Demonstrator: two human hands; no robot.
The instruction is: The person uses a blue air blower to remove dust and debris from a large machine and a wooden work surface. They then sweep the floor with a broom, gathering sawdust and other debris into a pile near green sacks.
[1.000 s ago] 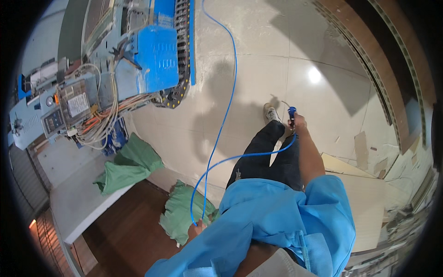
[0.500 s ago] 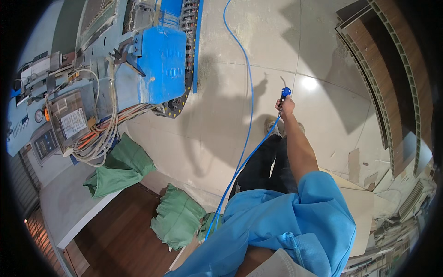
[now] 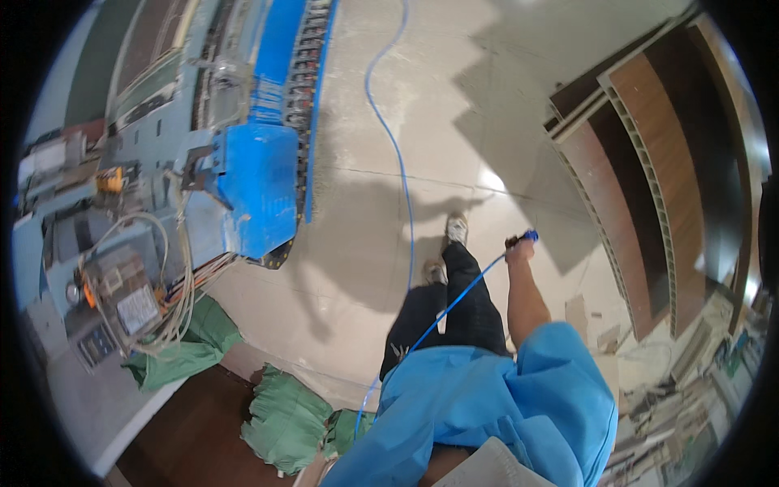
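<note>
Right hand [image 3: 520, 252] grips blurred blue air gun [image 3: 530, 236]; left hand hidden.

The person wears a loose, bright light-blue top [image 3: 454, 390], softly creased across the front. Its right sleeve [image 3: 560, 357] is wide and ends well up the arm, so the right forearm [image 3: 527, 304] and right hand [image 3: 521, 252] are bare. Below it come plain black trousers [image 3: 471, 316], then pale shoes: the right shoe [image 3: 457, 229] farther off, the left shoe [image 3: 435, 273] nearer. At the near edge, a whitish piece [image 3: 491, 467] with a seam-like line may be worn too, though blur leaves its kind unclear.
</note>
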